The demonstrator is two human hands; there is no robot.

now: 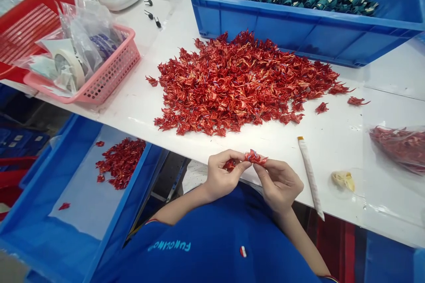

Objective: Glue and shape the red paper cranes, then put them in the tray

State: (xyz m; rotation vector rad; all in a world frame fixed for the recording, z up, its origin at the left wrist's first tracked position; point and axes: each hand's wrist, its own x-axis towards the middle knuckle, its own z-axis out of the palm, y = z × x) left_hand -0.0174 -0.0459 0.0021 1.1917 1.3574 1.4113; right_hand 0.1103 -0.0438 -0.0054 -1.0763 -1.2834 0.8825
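My left hand [222, 174] and my right hand [277, 183] pinch a small folded red foil-paper piece [255, 157] between their fingertips, just over the near table edge. A second red scrap [229, 165] shows by my left fingers. Beyond my hands lies a wide heap of similar folded red pieces [239, 84] on the white table [335, 141]. A long white paper strip [310, 177] lies to the right of my right hand, not touching it.
A blue crate [265, 22] of dark green folded pieces stands at the back. A pink basket [113, 79] holds tape and plastic bags. A clear bag of red pieces [400, 148] lies at right. Below the table at left, a blue tray [133, 185] holds more red pieces.
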